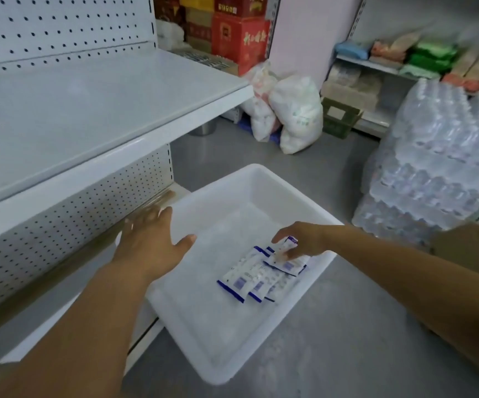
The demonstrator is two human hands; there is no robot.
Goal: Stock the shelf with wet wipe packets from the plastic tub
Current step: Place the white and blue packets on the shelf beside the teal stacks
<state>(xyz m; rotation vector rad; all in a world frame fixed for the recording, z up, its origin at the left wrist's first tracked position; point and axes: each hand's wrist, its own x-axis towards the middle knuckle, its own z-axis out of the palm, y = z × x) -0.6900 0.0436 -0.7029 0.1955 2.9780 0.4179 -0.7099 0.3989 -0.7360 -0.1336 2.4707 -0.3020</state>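
A white plastic tub [227, 366] stands on the grey floor beside the white shelf unit. Several white wet wipe packets [247, 278] with blue edges lie in the tub's right half. My right hand [304, 239] reaches into the tub from the right and pinches the topmost wet wipe packet [285, 254], lifting one end. My left hand [152, 239] hovers over the tub's left rim with fingers spread and holds nothing. The white shelf board [89, 110] above on the left carries nothing in the part I see.
Perforated back panels line the shelf unit. Shrink-wrapped water bottle packs [439, 156] are stacked on the right. White sacks [293, 113] and a green crate [340, 117] sit on the floor behind the tub. Red cartons [241, 38] stand at the back. A cardboard box [468, 248] is at the right edge.
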